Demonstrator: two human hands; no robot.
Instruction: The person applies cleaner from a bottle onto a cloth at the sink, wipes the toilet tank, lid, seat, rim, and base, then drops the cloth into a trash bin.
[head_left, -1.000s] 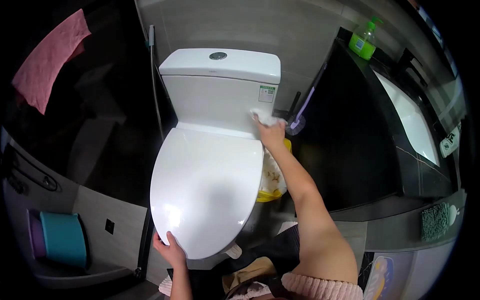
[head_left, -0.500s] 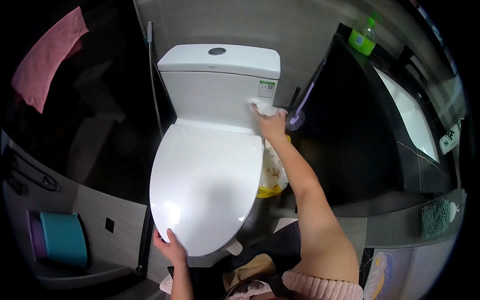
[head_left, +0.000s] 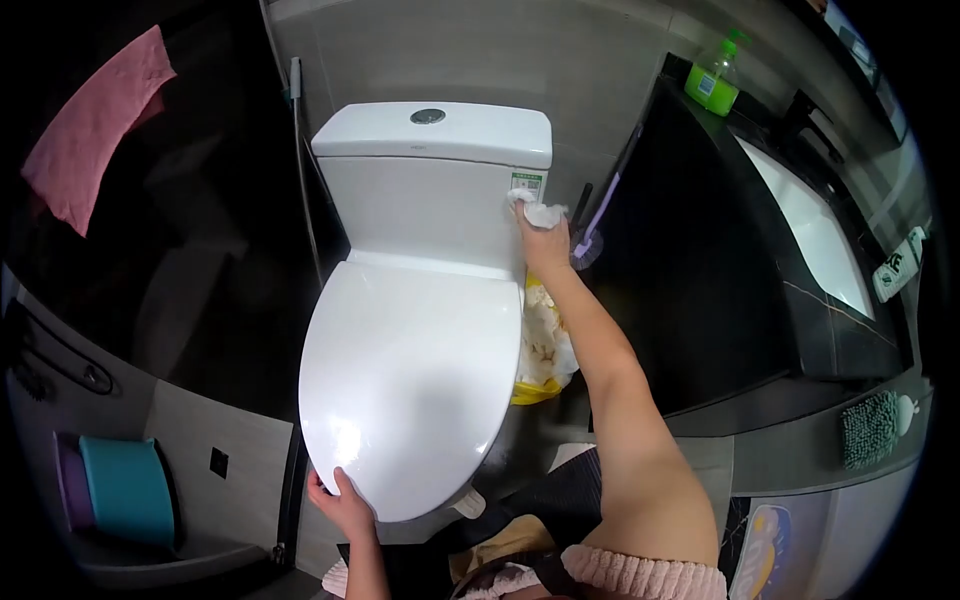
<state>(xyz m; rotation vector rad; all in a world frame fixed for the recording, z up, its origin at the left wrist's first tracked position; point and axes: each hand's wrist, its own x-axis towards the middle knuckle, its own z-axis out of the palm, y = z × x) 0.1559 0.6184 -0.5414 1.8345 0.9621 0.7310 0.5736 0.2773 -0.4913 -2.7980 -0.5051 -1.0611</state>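
Observation:
My right hand [head_left: 545,242] is closed on a white tissue [head_left: 543,214] and holds it against the right front of the toilet tank [head_left: 420,205], at the lower part of a small green and white label [head_left: 527,182]. With its thumb on top, my left hand [head_left: 345,505] rests at the front left edge of the closed toilet lid [head_left: 410,380]. The fingers of that hand are apart, some partly hidden beyond the rim, and nothing shows in them.
Right of the toilet stand a bin with a yellow bag [head_left: 540,390] and a purple brush [head_left: 600,215]. A black counter [head_left: 840,340] holds a green soap bottle [head_left: 713,82] and a white sink [head_left: 810,220]. Teal and purple basins [head_left: 128,490] are at lower left.
My right hand has moved up the tank's right side with the tissue, from below the label to its lower edge. My left hand has stayed at the lid. The view has shifted slightly.

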